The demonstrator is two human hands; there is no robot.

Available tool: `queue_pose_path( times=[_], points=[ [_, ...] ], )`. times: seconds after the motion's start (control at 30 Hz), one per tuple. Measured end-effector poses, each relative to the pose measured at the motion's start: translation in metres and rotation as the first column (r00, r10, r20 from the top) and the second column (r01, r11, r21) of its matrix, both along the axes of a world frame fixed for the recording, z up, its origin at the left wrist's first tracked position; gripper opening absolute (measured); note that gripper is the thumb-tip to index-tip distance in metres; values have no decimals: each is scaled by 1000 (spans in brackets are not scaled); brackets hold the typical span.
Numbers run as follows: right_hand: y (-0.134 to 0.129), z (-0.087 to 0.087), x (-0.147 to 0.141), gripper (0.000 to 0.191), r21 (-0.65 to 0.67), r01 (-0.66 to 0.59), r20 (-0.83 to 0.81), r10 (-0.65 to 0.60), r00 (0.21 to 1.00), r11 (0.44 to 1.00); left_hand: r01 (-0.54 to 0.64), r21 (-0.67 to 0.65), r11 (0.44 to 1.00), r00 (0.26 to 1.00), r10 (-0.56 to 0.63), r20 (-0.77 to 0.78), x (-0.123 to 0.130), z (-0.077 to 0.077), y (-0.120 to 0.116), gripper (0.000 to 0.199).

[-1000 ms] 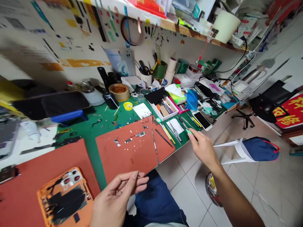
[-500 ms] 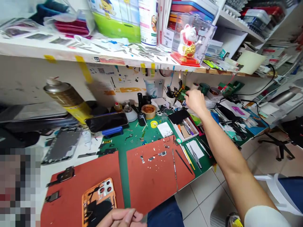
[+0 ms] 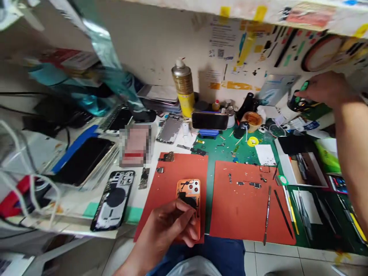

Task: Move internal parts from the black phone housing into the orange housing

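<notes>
My left hand hovers over the lower part of an orange phone housing, thumb and fingers pinched together. Whatever is between those fingertips is too small or hidden to name. The housing lies on the left red mat, its inner side up with camera openings at the top. At the back right, my right hand is closed on a slim green-handled tool, right above a white cup of tools. The tool's lower end is hard to make out among the others.
Small phone parts are scattered on the right red mat. Tweezers and a metal spudger lie nearby. A black phone housing lies left. A spray can and a propped phone stand behind; a shelf overhangs.
My view has swung left and down, bringing more of the left bench into sight. The right hand stays at the tool cup with the green-handled tool. The left hand shows more fully, still pinched.
</notes>
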State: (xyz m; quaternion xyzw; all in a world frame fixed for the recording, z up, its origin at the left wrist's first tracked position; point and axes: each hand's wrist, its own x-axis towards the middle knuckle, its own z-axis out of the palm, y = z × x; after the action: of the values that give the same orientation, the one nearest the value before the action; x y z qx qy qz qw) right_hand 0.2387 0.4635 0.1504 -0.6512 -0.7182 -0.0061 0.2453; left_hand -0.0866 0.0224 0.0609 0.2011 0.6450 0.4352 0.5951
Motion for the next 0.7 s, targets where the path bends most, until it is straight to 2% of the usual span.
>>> queue_pose_path(
  times=[0.1, 0.17, 0.23, 0.3, 0.33, 0.37, 0.4, 0.43, 0.47, 0.5, 0.53, 0.57, 0.6, 0.63, 0.7],
  points=[
    [0, -10, 0, 95, -95, 32, 155, -17, 988, 995, 45, 24, 999, 999, -45, 27, -14, -10, -6, 45],
    [-2, -12, 2, 90, -104, 49, 223, -24, 974, 993, 107, 91, 990, 994, -106, -7, -24, -18, -9, 42],
    [-10, -11, 2, 90, -83, 63, 262, -39, 964, 995, 180, 186, 966, 979, -158, -127, -33, -26, -11, 37],
    [-36, -9, -4, 93, -27, 64, 280, -54, 959, 998, 257, 266, 929, 941, -179, -286, -42, -31, -11, 33],
    [-58, -10, -11, 95, 6, 56, 273, -55, 960, 998, 292, 294, 910, 916, -177, -361, -46, -33, -11, 33],
    [-87, -14, -22, 96, 50, -4, 253, -8, 967, 999, 326, 309, 893, 887, -176, -427, -49, -34, -10, 32],
    [-123, -20, -36, 91, 109, -121, 180, 100, 978, 987, 365, 314, 877, 857, -184, -482, -51, -36, -10, 32],
    [-163, -30, -53, 80, 103, -272, 53, 268, 962, 957, 399, 311, 862, 828, -193, -526, -53, -37, -9, 32],
    [-205, -43, -71, 68, 43, -399, -9, 400, 917, 916, 427, 305, 851, 804, -203, -559, -55, -39, -9, 33],
    [-246, -58, -91, 53, -32, -503, -46, 502, 864, 863, 452, 291, 843, 785, -221, -579, -55, -41, -9, 34],
    [-285, -75, -110, 40, -130, -602, -112, 592, 798, 788, 473, 274, 838, 772, -244, -586, -56, -44, -9, 36],
    [-319, -93, -128, 30, -215, -723, -283, 667, 689, 656, 489, 264, 832, 766, -264, -586, -56, -47, -10, 38],
    [-346, -109, -143, 26, -228, -771, -415, 658, 629, 594, 505, 256, 825, 762, -287, -580, -57, -50, -11, 41],
    [-365, -123, -155, 26, -216, -779, -491, 624, 608, 589, 521, 251, 816, 759, -309, -573, -58, -53, -12, 44],
    [-386, -142, -170, 23, -174, -760, -562, 571, 599, 626, 551, 249, 797, 756, -350, -554, -60, -58, -13, 50]
  ],
)
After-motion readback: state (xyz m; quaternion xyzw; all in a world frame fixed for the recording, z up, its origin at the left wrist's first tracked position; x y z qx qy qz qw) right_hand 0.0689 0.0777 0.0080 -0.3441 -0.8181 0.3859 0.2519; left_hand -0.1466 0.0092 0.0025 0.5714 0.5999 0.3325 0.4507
